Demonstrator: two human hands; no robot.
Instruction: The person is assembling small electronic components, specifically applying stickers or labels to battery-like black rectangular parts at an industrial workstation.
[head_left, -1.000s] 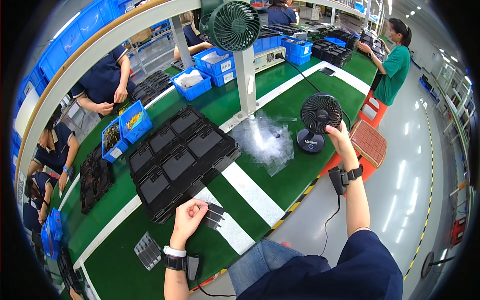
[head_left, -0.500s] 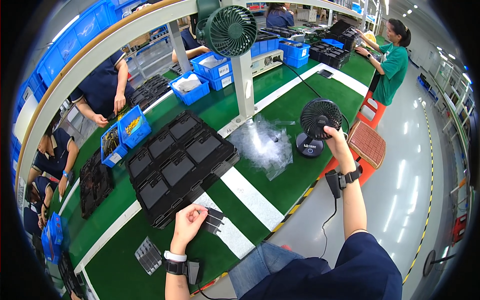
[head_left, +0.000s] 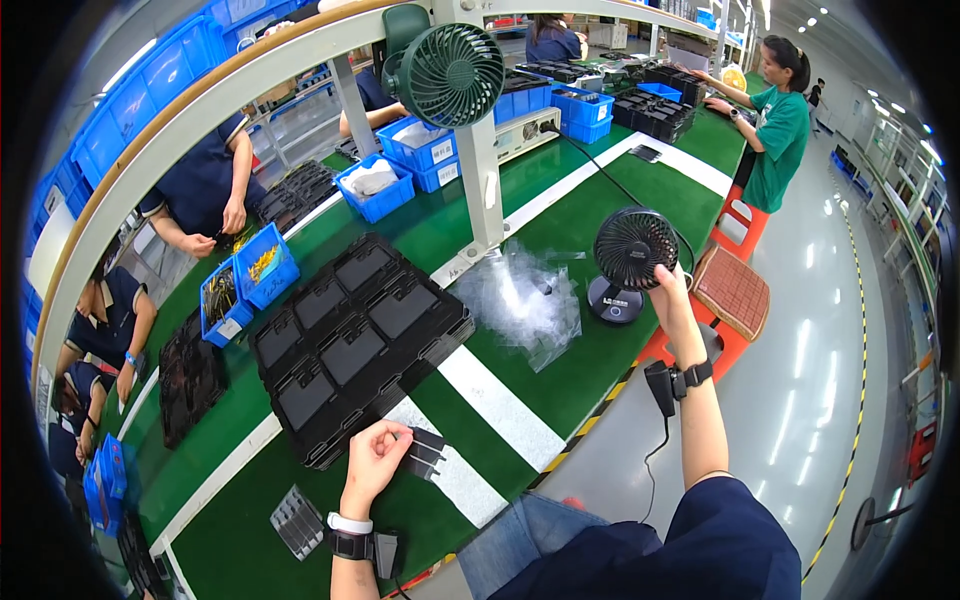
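Observation:
My left hand (head_left: 372,462) grips a small flat black part (head_left: 425,450) just above the green bench, beside the front corner of a stack of black moulded trays (head_left: 350,340). My right hand (head_left: 668,292) is raised at the right edge of the bench and holds the side of a small black desk fan (head_left: 633,256) that stands on its round base. Between the trays and the fan lies a heap of clear plastic bags (head_left: 520,300). Both wrists carry black straps.
A green fan (head_left: 450,75) is clamped to a white post (head_left: 485,190). Blue bins (head_left: 240,275) hold small parts at the back. Other people work across the bench and at the far right. An orange stool (head_left: 728,290) stands right of the bench. A small clear ribbed piece (head_left: 298,520) lies near the front.
My right hand has stayed on the desk fan, shifting slightly. My left hand keeps the small black part by the trays. The view tilted a little.

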